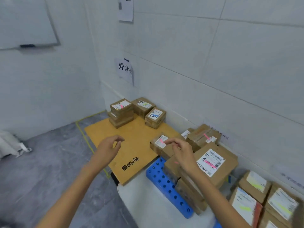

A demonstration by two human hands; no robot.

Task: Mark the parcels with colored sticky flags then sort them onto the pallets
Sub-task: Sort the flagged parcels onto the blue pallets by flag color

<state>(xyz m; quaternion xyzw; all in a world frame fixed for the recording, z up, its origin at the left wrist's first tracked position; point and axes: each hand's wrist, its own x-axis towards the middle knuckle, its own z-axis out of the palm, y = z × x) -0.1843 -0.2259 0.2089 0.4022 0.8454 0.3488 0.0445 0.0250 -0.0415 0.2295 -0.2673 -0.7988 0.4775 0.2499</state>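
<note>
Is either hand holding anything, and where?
Left hand empty. Right hand: fingertips meet the pink sticky flag on the small brown cardboard parcel; a true grip cannot be told.

the wall sign [124, 69] reads 异常, and a parcel label [211, 162] shows an 8.

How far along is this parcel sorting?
Well underway. Done: flagged parcels stand on the cardboard sheet, pink-flagged ones on the blue pallet, yellow-flagged parcels lower right. In hand: the right hand is at a small pink-flagged parcel; the left hand holds nothing. Left: no plainly unflagged parcel shows, so the remainder is unclear.
</note>
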